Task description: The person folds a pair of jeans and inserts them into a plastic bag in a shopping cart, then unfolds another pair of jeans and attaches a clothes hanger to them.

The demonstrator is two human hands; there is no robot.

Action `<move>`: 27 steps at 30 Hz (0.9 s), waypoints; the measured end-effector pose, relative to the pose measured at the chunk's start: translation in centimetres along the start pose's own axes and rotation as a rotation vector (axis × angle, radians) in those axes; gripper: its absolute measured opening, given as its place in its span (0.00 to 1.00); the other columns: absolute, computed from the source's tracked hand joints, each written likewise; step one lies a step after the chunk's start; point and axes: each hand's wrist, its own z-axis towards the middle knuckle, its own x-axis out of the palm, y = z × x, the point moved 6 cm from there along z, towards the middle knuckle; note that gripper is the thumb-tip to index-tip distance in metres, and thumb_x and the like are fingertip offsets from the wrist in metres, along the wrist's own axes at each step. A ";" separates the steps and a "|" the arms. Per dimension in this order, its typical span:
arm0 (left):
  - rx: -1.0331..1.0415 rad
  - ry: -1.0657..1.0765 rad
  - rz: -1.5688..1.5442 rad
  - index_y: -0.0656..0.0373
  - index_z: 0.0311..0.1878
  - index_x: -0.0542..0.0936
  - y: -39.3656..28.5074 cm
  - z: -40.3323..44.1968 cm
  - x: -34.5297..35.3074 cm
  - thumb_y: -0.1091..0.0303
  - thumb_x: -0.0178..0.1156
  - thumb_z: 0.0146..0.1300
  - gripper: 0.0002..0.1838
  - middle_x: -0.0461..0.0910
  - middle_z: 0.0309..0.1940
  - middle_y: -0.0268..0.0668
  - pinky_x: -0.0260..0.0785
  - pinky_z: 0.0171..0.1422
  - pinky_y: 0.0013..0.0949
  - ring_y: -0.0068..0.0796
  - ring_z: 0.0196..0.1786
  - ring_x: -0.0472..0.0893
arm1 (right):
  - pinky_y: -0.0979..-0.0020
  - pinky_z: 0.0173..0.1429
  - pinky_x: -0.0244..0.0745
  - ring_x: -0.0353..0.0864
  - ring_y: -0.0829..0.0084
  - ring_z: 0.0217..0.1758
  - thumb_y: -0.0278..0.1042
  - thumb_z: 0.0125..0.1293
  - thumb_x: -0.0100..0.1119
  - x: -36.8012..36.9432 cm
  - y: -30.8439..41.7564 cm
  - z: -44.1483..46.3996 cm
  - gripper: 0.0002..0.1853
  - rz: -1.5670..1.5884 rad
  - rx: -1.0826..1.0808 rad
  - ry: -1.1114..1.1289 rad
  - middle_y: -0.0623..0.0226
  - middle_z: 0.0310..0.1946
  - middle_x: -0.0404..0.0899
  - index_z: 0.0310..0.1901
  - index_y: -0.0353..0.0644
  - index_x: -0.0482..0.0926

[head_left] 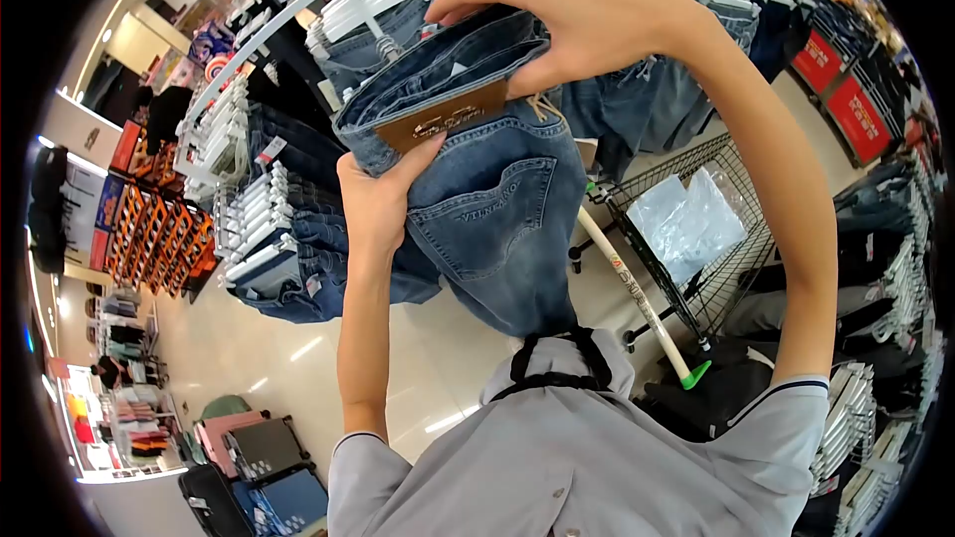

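Note:
A pair of blue jeans (pixel 502 239) hangs in front of my chest, folded so that one back pocket faces me. Along its waistband sits a brown leather patch (pixel 443 117). My left hand (pixel 376 194) grips the waistband at the patch's left end, thumb on the outside. Over the right end of the waistband, my right hand (pixel 587 25) is hooked, with its thumb on the near side and fingers behind. A thin string loop (pixel 544 107) dangles near my right thumb.
Racks of jeans on white hangers (pixel 254 219) stand ahead and left. To the right is a wire shopping cart (pixel 731 278) holding clear plastic packaging (pixel 686 224). A pale pole with a green end (pixel 642 298) leans beside it. Suitcases (pixel 269 457) stand lower left.

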 end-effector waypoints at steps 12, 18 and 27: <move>0.059 -0.136 0.173 0.72 0.43 0.87 -1.4 -1.1 -2.0 0.81 0.74 0.54 0.12 0.89 0.41 0.39 0.76 0.51 0.27 0.22 0.40 0.85 | 0.57 0.75 0.66 0.73 0.52 0.70 0.60 0.49 0.79 3.7 5.6 2.6 0.51 -0.143 -0.279 -0.299 0.48 0.66 0.75 0.67 0.32 0.71; 0.292 -0.208 0.390 0.71 0.48 0.86 -4.0 -4.3 -2.7 0.79 0.77 0.52 0.18 0.88 0.44 0.38 0.75 0.56 0.29 0.23 0.45 0.84 | 0.64 0.41 0.78 0.86 0.60 0.33 0.65 0.46 0.79 6.1 4.7 3.9 0.34 -0.064 -0.136 -0.265 0.63 0.27 0.83 0.40 0.41 0.81; 0.370 -0.319 0.301 0.71 0.44 0.86 -4.8 -5.8 -6.5 0.78 0.79 0.46 0.20 0.88 0.41 0.36 0.76 0.55 0.30 0.22 0.43 0.84 | 0.61 0.39 0.78 0.85 0.52 0.34 0.67 0.45 0.80 6.8 6.6 5.1 0.40 0.028 -0.284 -0.397 0.55 0.28 0.83 0.44 0.35 0.82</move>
